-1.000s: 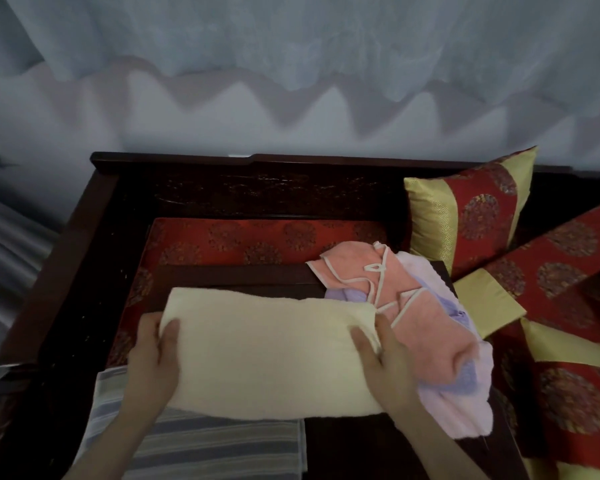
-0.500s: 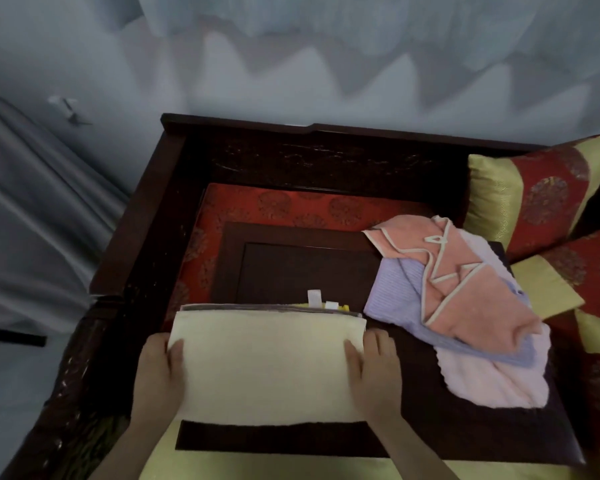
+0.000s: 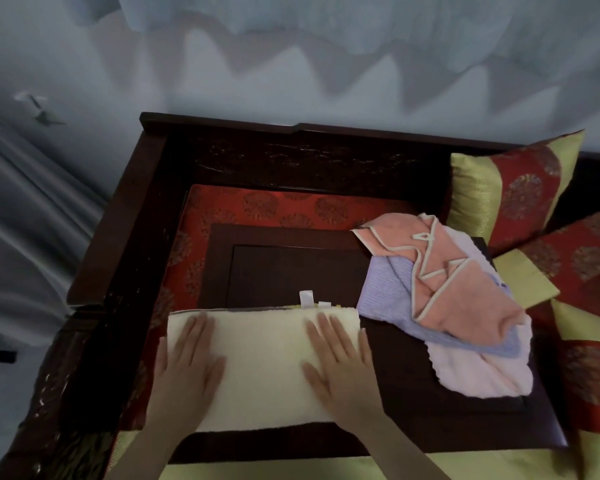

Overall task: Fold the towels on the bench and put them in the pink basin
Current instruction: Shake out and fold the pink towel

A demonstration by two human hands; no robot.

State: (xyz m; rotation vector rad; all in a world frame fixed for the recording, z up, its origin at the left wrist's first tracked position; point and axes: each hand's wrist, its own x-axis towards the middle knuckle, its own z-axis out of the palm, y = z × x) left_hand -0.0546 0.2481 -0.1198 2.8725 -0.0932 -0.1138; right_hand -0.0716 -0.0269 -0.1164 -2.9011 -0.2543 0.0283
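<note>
As both hands press down on the folded cream towel (image 3: 264,362), I see each grip spread flat, fingers straight and pointing away from the person, pinching nothing: the left hand (image 3: 187,365) lies on the towel's left end and the right hand (image 3: 340,368) on its right end. That towel lies along the near edge of a dark wooden table (image 3: 291,268), with two small white tags (image 3: 306,299) poking out at its far edge. Just right of it on the same table sits a loose heap: a peach towel (image 3: 465,299) with pale piping on top, a lilac towel (image 3: 385,292) under it and a pale pink towel (image 3: 471,368) at the bottom. A red patterned seat cushion (image 3: 291,206) shows beyond the table inside a carved dark wood frame (image 3: 291,147). A red and gold pillow (image 3: 520,188) leans at the right. Behind, a pale curtain (image 3: 326,29) casts a zigzag shadow on the grey wall (image 3: 222,74).
</note>
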